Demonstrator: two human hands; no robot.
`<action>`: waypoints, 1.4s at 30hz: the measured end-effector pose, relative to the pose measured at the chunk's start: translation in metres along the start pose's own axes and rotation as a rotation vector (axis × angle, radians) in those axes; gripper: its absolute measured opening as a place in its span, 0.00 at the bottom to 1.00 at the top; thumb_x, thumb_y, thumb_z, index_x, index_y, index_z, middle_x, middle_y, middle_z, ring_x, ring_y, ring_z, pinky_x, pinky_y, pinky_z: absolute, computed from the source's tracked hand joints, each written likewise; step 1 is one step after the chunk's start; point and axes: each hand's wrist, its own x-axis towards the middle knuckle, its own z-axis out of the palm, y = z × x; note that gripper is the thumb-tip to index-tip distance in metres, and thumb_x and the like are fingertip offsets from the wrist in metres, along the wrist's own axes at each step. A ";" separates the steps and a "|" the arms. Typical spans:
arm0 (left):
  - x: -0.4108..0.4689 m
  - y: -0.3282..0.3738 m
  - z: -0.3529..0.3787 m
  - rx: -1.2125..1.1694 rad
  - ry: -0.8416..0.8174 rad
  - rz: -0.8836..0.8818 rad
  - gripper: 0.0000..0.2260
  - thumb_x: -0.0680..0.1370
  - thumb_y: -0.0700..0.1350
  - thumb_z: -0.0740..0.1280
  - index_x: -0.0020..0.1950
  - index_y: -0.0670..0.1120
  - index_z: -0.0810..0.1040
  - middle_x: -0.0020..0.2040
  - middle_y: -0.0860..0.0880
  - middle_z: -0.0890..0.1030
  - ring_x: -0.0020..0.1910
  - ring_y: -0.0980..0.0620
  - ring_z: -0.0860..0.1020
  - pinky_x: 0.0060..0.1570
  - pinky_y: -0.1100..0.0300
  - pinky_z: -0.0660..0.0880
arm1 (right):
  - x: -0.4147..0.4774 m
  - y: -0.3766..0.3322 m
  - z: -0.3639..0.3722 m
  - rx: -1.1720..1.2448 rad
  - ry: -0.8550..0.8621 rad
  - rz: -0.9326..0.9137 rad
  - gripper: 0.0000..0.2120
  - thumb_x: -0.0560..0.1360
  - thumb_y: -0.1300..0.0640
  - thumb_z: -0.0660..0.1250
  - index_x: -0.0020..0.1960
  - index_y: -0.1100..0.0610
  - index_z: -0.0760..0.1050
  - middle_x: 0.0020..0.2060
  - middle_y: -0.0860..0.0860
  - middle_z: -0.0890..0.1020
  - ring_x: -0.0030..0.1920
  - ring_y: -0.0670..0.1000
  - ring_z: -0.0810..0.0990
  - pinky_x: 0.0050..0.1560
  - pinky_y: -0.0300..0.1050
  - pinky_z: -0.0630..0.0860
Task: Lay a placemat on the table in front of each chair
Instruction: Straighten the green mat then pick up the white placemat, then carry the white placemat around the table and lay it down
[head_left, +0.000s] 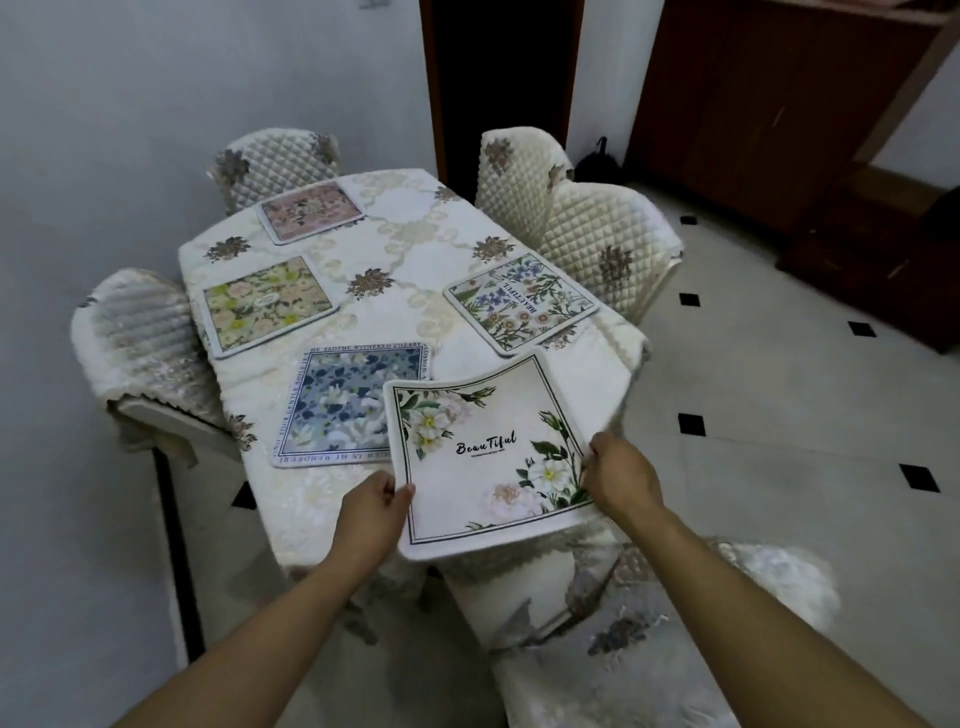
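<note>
White placemat (483, 415), seemingly lifted, hands (371, 512) (623, 480) gripping.

Dark doorway (498, 78) behind; wooden cabinet (753, 104) at right; pale floor (779, 389) with black diamonds.

Four mats lie on the table (405, 249): the far placemat (311, 212) before the far chair (278, 166), the left placemat (267, 305) beside the left chair (140, 338), the near-left placemat (353, 402) nearer, and the right placemat (522, 302) before the right chair (608, 249). The fifth placemat (483, 462), between the left hand (371, 512) and right hand (621, 475) at the near edge, covers the near-left one's right corner.
</note>
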 end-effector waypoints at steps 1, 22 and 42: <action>-0.008 0.007 0.002 0.031 -0.004 0.031 0.15 0.78 0.53 0.64 0.36 0.46 0.68 0.32 0.48 0.75 0.32 0.51 0.73 0.30 0.57 0.65 | -0.007 0.007 -0.006 -0.006 0.009 0.002 0.05 0.76 0.62 0.60 0.48 0.60 0.74 0.42 0.60 0.82 0.43 0.60 0.80 0.38 0.44 0.72; -0.150 0.244 0.138 0.301 -0.127 0.464 0.16 0.78 0.54 0.63 0.34 0.50 0.66 0.32 0.52 0.72 0.35 0.49 0.72 0.32 0.56 0.64 | -0.161 0.280 -0.159 0.022 0.313 0.142 0.08 0.76 0.53 0.61 0.39 0.53 0.66 0.40 0.55 0.78 0.37 0.56 0.74 0.36 0.44 0.63; -0.093 0.452 0.343 0.111 -0.036 0.387 0.16 0.78 0.54 0.65 0.34 0.48 0.68 0.28 0.50 0.74 0.29 0.53 0.73 0.28 0.57 0.63 | 0.018 0.516 -0.297 0.062 0.249 0.086 0.11 0.78 0.54 0.61 0.39 0.54 0.65 0.35 0.50 0.72 0.38 0.54 0.72 0.37 0.45 0.63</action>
